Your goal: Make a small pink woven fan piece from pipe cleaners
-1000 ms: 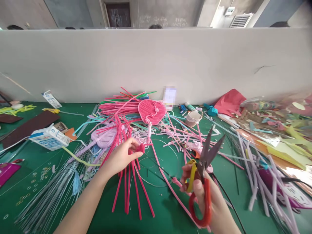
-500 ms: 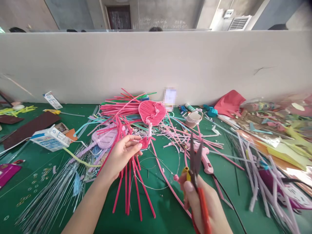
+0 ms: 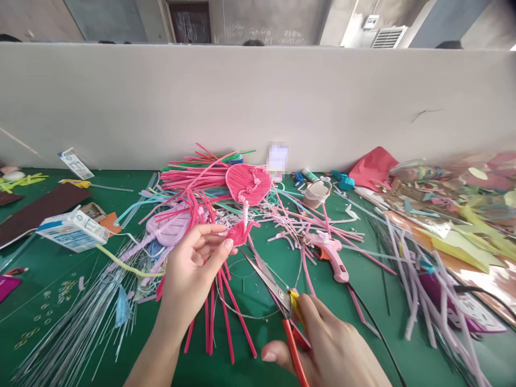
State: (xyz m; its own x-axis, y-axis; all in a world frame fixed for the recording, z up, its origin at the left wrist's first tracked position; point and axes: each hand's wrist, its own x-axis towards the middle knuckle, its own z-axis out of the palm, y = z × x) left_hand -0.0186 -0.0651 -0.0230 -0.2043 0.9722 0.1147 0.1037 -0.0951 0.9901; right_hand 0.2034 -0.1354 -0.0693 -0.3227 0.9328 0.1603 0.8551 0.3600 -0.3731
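Note:
My left hand (image 3: 201,258) pinches a small crimson pipe-cleaner piece (image 3: 240,234) between thumb and fingertips, and a thin strand sticks out at its right. In my right hand (image 3: 326,338) is a pair of scissors (image 3: 278,287) with red handles. Its blades point up and left, slightly apart, their tips just below the crimson piece; contact cannot be made out. Something yellow (image 3: 295,301) shows between the right fingers and the scissors' pivot. Behind lies a round crimson pipe-cleaner fan shape (image 3: 248,184) with small flowers on it. Long crimson pipe cleaners (image 3: 228,322) spread beneath my left hand.
A pink glue gun (image 3: 331,252) with a black cord lies to the right. A lilac oval piece (image 3: 169,223), a milk carton (image 3: 74,231) and a sheaf of grey wires (image 3: 80,312) are on the left. A paper cup (image 3: 316,192) stands at the back, before a pale partition (image 3: 242,102).
My right hand has turned, swinging the scissors from upright to pointing left, close to the crimson piece. My left hand keeps its pinch. The view has shifted slightly.

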